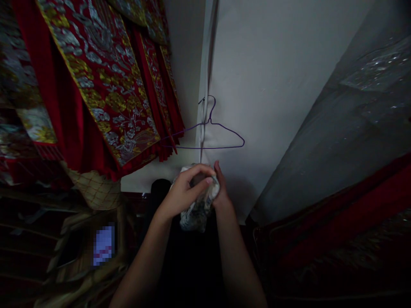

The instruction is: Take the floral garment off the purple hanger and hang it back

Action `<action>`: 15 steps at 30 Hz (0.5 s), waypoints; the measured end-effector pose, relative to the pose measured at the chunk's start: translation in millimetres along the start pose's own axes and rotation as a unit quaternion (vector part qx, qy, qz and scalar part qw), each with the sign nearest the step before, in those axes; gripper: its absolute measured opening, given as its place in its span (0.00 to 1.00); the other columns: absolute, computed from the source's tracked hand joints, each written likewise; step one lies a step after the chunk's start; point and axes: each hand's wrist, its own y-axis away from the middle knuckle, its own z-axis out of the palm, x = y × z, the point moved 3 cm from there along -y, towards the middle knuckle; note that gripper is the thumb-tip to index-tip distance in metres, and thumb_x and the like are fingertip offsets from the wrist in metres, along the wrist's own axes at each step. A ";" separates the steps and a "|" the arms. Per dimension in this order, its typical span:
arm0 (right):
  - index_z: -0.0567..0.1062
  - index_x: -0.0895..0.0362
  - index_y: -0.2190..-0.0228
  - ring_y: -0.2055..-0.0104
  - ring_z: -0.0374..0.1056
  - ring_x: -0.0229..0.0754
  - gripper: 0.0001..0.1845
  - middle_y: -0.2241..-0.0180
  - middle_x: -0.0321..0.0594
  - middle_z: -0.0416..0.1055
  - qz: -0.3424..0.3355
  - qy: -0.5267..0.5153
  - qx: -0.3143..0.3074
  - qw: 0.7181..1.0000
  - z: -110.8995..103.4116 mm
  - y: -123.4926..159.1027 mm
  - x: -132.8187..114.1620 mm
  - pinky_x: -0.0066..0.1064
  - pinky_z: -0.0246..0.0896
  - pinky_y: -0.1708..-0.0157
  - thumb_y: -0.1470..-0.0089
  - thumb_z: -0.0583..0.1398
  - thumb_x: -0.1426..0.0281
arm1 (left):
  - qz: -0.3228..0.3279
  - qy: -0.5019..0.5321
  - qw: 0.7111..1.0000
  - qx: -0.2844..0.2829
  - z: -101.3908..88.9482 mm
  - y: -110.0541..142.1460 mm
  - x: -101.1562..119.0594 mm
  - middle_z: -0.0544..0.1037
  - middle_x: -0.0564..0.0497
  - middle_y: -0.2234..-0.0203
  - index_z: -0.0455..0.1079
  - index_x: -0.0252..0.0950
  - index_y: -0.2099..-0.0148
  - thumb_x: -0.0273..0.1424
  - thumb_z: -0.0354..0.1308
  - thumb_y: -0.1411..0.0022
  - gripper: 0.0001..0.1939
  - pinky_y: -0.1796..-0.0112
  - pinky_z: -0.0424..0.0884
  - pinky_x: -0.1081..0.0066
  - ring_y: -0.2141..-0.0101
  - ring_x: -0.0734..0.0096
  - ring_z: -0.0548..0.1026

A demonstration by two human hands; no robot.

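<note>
The bunched cloth (194,217) is held on the near side of the hanger (210,121). Its upper edge is pinched by the left hand (184,191); the right hand (222,191) is set against its right side, grip hidden. Loose folds should be supported and tugging avoided.

dim light; pale wall (272,72); narrow vertical strip (205,47) along it; wooden-looking furniture (91,286), lower left

- Just ahead of me, the left hand (182,193) pinches a pale, dark-patterned cloth (194,217); the right hand (222,190) touches its side.
- Above them, a purple wire hanger (209,121) hangs before a white wall (269,64).
- Red embroidered drapery (109,85) fills the left.
- Shiny plastic sheeting (362,85) covers the right.
</note>
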 end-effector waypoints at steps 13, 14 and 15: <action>0.74 0.57 0.77 0.74 0.63 0.36 0.03 0.77 0.32 0.67 -0.130 0.299 -0.077 0.942 0.9 21.6 -60.5 0.26 0.55 0.74 0.59 0.63 0.71 | -0.250 -0.070 0.926 -0.273 -46.4 8.2 -79.6 0.81 0.47 0.65 0.76 0.33 0.57 0.62 0.43 0.35 0.38 0.56 0.70 0.64 0.61 0.58 0.75; 0.74 0.57 0.76 0.73 0.64 0.37 0.03 0.77 0.33 0.68 -0.160 0.317 -0.032 0.934 -10.3 10.8 -64.8 0.27 0.56 0.73 0.59 0.62 0.71 | -0.245 -0.124 0.917 -0.291 -53.1 10.8 -79.9 0.81 0.48 0.67 0.76 0.33 0.60 0.60 0.47 0.35 0.35 0.59 0.70 0.65 0.64 0.60 0.75; 0.75 0.57 0.74 0.72 0.65 0.38 0.05 0.75 0.34 0.70 -0.187 0.328 0.019 0.926 -22.1 -2.3 -67.3 0.27 0.56 0.72 0.59 0.62 0.71 | -0.232 -0.182 0.908 -0.297 -62.2 11.7 -79.5 0.80 0.49 0.69 0.76 0.33 0.61 0.58 0.51 0.36 0.32 0.62 0.69 0.67 0.66 0.62 0.74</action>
